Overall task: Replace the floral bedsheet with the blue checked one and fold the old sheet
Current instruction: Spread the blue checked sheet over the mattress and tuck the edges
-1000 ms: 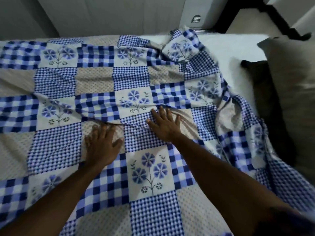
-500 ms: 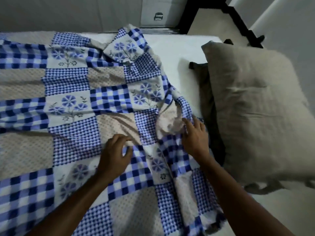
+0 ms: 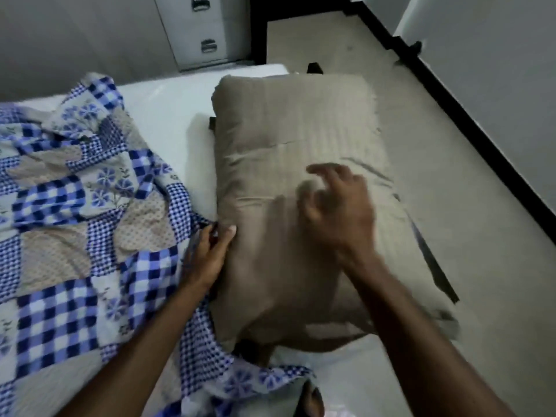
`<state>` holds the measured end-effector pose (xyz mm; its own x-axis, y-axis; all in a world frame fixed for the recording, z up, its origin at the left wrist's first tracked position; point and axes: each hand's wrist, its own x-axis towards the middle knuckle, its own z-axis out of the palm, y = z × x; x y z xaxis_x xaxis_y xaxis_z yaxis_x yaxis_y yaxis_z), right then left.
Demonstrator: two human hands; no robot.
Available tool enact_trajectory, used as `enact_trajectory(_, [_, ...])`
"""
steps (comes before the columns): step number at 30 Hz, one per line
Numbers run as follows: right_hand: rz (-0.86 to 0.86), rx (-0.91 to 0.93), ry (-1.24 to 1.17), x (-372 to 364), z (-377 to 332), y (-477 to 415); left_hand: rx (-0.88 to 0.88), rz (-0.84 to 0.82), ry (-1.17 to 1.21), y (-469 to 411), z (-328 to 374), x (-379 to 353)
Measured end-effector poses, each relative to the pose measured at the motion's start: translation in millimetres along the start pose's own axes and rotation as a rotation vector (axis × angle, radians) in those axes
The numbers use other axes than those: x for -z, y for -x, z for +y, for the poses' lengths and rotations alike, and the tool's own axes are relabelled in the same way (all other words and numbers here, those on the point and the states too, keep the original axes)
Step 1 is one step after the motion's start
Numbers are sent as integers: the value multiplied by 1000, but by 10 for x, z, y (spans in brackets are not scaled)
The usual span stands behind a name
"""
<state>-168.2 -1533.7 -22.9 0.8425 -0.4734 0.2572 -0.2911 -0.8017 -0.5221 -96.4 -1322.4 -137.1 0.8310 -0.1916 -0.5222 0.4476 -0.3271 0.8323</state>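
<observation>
**Item: bed-making, spreading stage.**

- Blue checked sheet point(image 3: 75, 206): lies rumpled over the bed at 9 o'clock of the pillow. Its near edge is bunched against the pillow's side, and the head-end corner is not laid.
- Mattress point(image 3: 168, 115): bare white at 11 o'clock.
- Tan pillow point(image 3: 285, 130): lies on the uncovered end, blocking the sheet.
- Left hand point(image 3: 207, 257): at the pillow's 9 o'clock edge, thumb on the cover and fingers tucked into the gap. I cannot tell what its grip holds.
- Right hand point(image 3: 340, 212): blurred above the pillow, fingers loosely spread, grip empty.

Judgement: clearing the pillow is the step in hand. Next, lift it off, then draw the sheet toward 3 o'clock.
</observation>
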Motion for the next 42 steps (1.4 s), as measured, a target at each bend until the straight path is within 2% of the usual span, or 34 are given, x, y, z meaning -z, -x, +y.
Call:
enact_trajectory(2, [-83, -212, 230, 410, 594, -286, 80, 3, 10, -39, 157, -187])
enact_trajectory(3, [-169, -344, 212, 583, 875, -395, 132, -9, 48, -66, 216, -257])
enact_trajectory(4, [-264, -473, 67, 668, 1091, -463, 197, -39, 105, -104, 239, -265])
enact_trajectory(5, [-332, -582, -191, 673, 1245, -468, 259, -89, 143, -130, 246, -237])
enact_trajectory(7, [-452, -691, -701, 667, 1537, -340, 323, -203, 179, -129, 284, -303])
enact_trajectory(8, [-517, -717, -846, 636, 1636, -242, 351, -237, 193, -130, 290, -365])
enact_trajectory(10, [-610, -753, -947, 554, 1767, -77, 368, -279, 193, -130, 321, -472])
enact_trajectory(15, [-591, -816, -965, 333, 2010, -77, 291, -248, 306, -124, 383, -661])
enact_trajectory(18, [-439, -809, -981, 380, 2059, -188, 212, -222, 329, -90, 558, -786])
enact_trajectory(23, [-309, -748, -952, 692, 1937, -542, 77, -263, 333, -50, 1093, -786])
enact_trajectory(28, [-250, -681, -1047, 907, 1483, -796, -53, -319, 338, 127, 1703, -337])
enact_trajectory(33, [-275, -601, -1075, 587, 370, -873, -159, -317, 379, 440, 1924, 900])
enact_trajectory(37, [-339, -496, -1091, 45, -827, -745, -185, -137, 305, 632, 1775, 2191])
enact_trajectory(39, [-394, -458, -1105, -273, -1429, -637, -193, 19, 270, 758, 1662, 2864])
enact_trajectory(42, [-477, -402, -1150, -789, -2425, -355, -172, 167, 195, 1066, 1379, 3929])
